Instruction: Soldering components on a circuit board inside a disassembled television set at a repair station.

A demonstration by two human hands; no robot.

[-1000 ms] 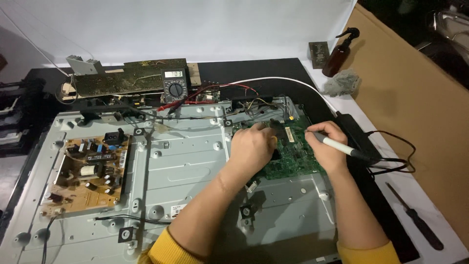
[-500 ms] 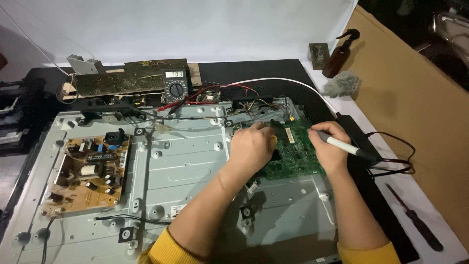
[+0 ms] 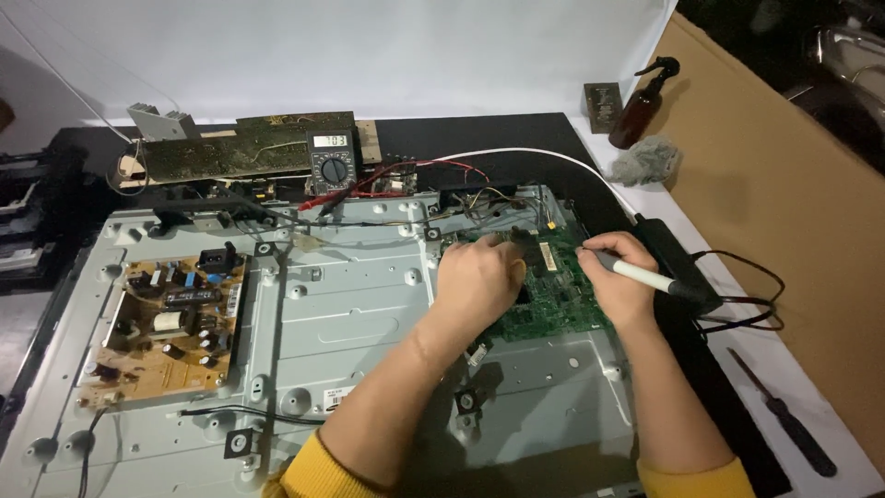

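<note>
A green circuit board (image 3: 562, 309) is mounted on the right of a large grey metal chassis (image 3: 359, 304). My left hand (image 3: 479, 277) rests on the board's left part with fingers curled down; what lies under the fingertips is hidden. My right hand (image 3: 622, 286) grips a white pen-shaped tool with a black rear end (image 3: 650, 277), tip pointed left at the board's upper right. A black cable runs from the tool's rear to the right.
A tan power board (image 3: 166, 323) sits on the chassis's left. A multimeter (image 3: 332, 166) with red and black leads stands behind. A brown spray bottle (image 3: 645, 92), grey cloth (image 3: 645, 161), black screwdriver (image 3: 784, 424) and cardboard sheet (image 3: 784, 184) lie right.
My right hand with the pen-shaped tool has shifted slightly up and left along the green board. My left hand has hardly moved.
</note>
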